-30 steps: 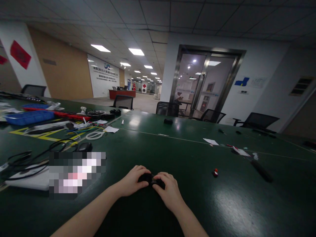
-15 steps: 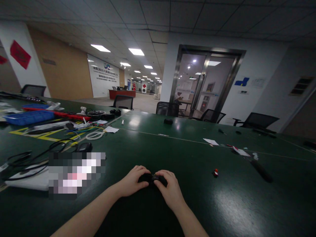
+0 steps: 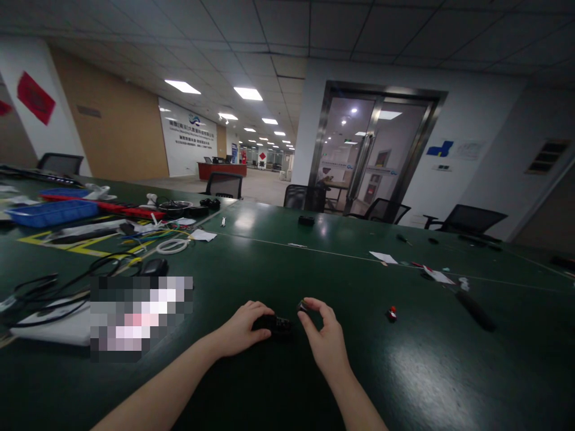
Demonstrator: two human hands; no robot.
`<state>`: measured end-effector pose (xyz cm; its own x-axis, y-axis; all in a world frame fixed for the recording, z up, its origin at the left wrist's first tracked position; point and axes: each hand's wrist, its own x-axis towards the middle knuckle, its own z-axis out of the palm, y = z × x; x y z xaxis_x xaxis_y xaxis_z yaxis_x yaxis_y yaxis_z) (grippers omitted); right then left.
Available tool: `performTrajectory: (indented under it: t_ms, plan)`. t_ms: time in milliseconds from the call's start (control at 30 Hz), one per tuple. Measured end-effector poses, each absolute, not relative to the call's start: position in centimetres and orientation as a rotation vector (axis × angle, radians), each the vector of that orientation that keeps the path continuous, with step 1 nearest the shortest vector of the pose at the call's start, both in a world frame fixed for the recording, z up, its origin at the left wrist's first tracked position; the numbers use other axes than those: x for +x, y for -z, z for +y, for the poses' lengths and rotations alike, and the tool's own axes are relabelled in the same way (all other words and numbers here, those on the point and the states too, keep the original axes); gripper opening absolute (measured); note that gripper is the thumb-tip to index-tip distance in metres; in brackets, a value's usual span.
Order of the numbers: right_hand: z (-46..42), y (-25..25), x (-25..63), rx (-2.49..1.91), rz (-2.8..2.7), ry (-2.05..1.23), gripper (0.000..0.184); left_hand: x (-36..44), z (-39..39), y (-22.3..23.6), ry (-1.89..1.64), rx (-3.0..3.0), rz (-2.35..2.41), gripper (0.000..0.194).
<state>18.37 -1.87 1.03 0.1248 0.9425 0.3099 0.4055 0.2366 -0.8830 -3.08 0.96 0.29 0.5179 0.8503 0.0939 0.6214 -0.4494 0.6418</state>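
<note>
left hand [image 3: 245, 328] holds black part [image 3: 275, 324]; blue tray [image 3: 49, 212] far left.

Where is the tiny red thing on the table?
In the head view, the tiny red thing sits alone on the green table, off to the right of the right hand, nearer than the white paper scrap.
</note>
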Motion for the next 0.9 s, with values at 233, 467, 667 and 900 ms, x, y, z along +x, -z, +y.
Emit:
performTrajectory:
  t_ms: [233, 467, 667, 900]
  plan:
    - [-1.8, -1.2, 19.3, -1.349, -1.39, -0.588, 0.03, -3.2, 0.7, -0.6, -0.551, 2.245, 1.18, 0.037]
    - [-1.3, -1.0, 19.9, -1.342, -1.308, -0.512, 0.033, -3.4, 0.3, -1.2, -0.542, 2.23, 1.174, 0.037]
    - [-1.1, -0.9, 20.3, -1.344, -1.257, -0.476, 0.034, -3.9, 0.6, -0.4, -0.55, 2.218, 1.151, 0.037]
    - [-1.6, -1.7, 20.4, -1.365, -1.21, -0.451, 0.037, -3.7, 0.7, -0.4, -0.533, 2.221, 1.171, 0.035]
